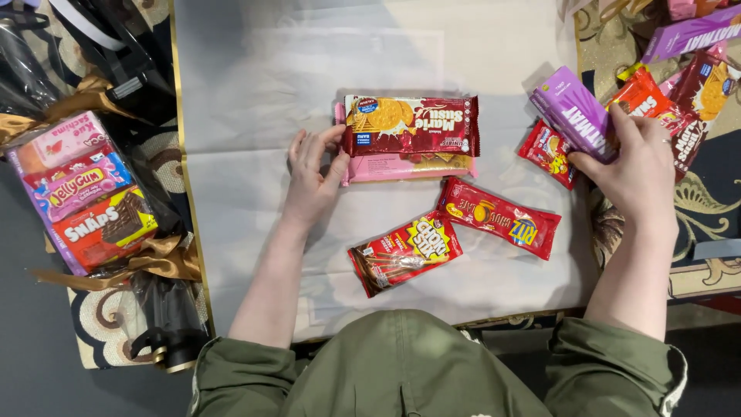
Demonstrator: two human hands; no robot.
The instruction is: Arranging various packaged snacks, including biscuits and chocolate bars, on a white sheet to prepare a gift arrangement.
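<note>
My left hand (312, 174) rests on a white sheet (255, 100), its fingers against the left end of a dark red biscuit packet (413, 125). That packet lies on top of a pink packet (409, 167). My right hand (637, 170) grips a purple box (571, 110) at the sheet's right edge, above a small red snack packet (546, 152). Nearer to me lie a red cracker packet (500, 218) and a red wafer-stick packet (404, 251).
At the left, a wrapped bundle (81, 193) of pink, purple and red snack packets sits with gold ribbon and black wrap. At the right, several more red and purple packets (695, 85) are piled on a patterned cloth.
</note>
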